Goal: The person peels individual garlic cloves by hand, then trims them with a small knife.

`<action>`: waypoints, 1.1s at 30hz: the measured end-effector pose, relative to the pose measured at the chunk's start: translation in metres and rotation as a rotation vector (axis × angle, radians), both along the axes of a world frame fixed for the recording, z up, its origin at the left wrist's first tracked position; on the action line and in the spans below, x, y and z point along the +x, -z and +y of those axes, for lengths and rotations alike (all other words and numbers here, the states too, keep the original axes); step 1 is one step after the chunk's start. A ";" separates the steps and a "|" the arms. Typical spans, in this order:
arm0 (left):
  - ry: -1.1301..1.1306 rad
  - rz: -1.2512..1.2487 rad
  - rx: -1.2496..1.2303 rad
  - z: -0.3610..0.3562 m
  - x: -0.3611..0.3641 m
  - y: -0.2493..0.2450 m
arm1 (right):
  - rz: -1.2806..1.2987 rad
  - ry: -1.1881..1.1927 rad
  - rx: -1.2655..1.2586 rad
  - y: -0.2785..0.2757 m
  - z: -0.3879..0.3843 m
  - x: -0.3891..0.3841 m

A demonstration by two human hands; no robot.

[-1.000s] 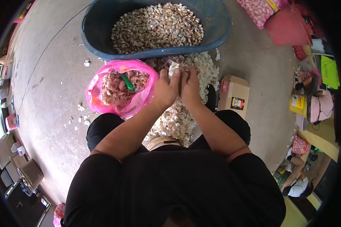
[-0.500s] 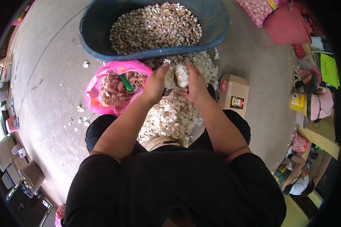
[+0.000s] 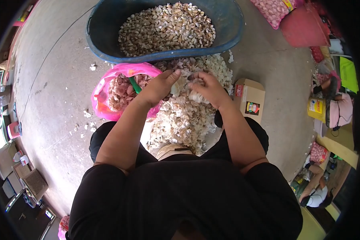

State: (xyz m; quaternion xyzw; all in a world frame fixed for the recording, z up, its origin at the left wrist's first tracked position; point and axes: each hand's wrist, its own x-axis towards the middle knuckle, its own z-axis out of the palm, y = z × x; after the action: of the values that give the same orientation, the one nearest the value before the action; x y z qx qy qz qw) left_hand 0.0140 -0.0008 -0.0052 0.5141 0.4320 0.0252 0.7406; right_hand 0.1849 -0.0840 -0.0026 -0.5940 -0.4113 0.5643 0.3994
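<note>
My right hand (image 3: 212, 91) has its fingers curled, with a white garlic bulb (image 3: 197, 97) tucked under them against the palm. My left hand (image 3: 161, 86) is closed, thumb raised, around a pale piece of garlic (image 3: 175, 89) that is partly hidden. Both hands hover over a heap of papery garlic skins (image 3: 176, 120) between my knees. Left of them lies an open pink plastic bag (image 3: 102, 94) of reddish skins, with a green-handled tool (image 3: 134, 85) lying in it. Beyond stands a blue tub (image 3: 104, 40) holding loose garlic cloves (image 3: 168, 28).
A cardboard box (image 3: 254, 94) stands right of the heap. Netted garlic sacks (image 3: 270, 10) and a red container (image 3: 304, 26) are at the upper right. Another person sits near a yellow bucket (image 3: 316, 108) at the right, with a second person below. Chairs (image 3: 32, 182) stand at the left.
My hands have moved slightly apart. The bulb, earlier held up in my right fingertips, now sits lower under the curled fingers. My left hand has shifted over part of the bag.
</note>
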 end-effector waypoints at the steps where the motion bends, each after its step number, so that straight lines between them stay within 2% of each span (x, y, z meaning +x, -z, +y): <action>1: 0.022 -0.015 0.084 -0.001 0.000 0.009 | -0.300 -0.035 0.209 0.004 -0.001 -0.004; 2: 0.045 -0.030 0.169 -0.001 0.000 0.014 | -0.331 -0.065 0.217 0.003 -0.001 -0.007; 4: 0.127 -0.028 0.219 -0.004 -0.001 -0.005 | -0.394 -0.123 0.235 0.000 -0.002 -0.012; 5: 0.169 -0.027 0.244 -0.006 -0.001 -0.012 | -0.394 -0.087 0.152 -0.003 -0.002 -0.012; 8: 0.068 -0.067 0.517 -0.010 0.000 -0.003 | -0.421 0.003 0.228 -0.006 0.000 -0.014; 11: 0.104 0.022 0.604 -0.008 -0.001 -0.003 | -0.495 0.037 0.229 -0.004 0.000 -0.014; 14: 0.000 0.008 0.331 -0.005 -0.001 -0.006 | -0.584 -0.090 0.100 -0.014 0.002 -0.013; 17: -0.061 -0.173 0.222 -0.005 -0.002 -0.003 | -0.421 -0.030 0.138 -0.007 0.002 -0.011; 20: -0.168 -0.312 -0.064 -0.010 0.000 -0.013 | -0.340 0.055 0.206 -0.005 0.002 -0.012; 23: -0.166 -0.409 -0.160 -0.009 -0.001 -0.014 | -0.239 0.160 0.185 -0.007 0.000 -0.015; 26: -0.314 -0.464 -0.242 -0.011 0.000 -0.021 | -0.027 0.326 0.118 -0.007 0.002 -0.013; 29: -0.317 -0.461 -0.071 -0.008 -0.002 -0.014 | -0.101 0.164 -0.002 0.002 0.005 0.002; 32: -0.257 -0.390 0.055 -0.007 -0.005 -0.011 | -0.628 -0.055 0.006 -0.007 -0.002 0.000; 33: -0.247 -0.365 0.112 -0.007 -0.005 -0.012 | -0.522 -0.062 0.048 -0.007 -0.001 -0.001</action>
State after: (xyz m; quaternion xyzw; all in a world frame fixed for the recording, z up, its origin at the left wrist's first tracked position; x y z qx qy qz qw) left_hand 0.0093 -0.0074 0.0063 0.4844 0.3486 0.2319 0.7681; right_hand 0.1840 -0.0853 0.0044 -0.6967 -0.5319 0.3941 0.2764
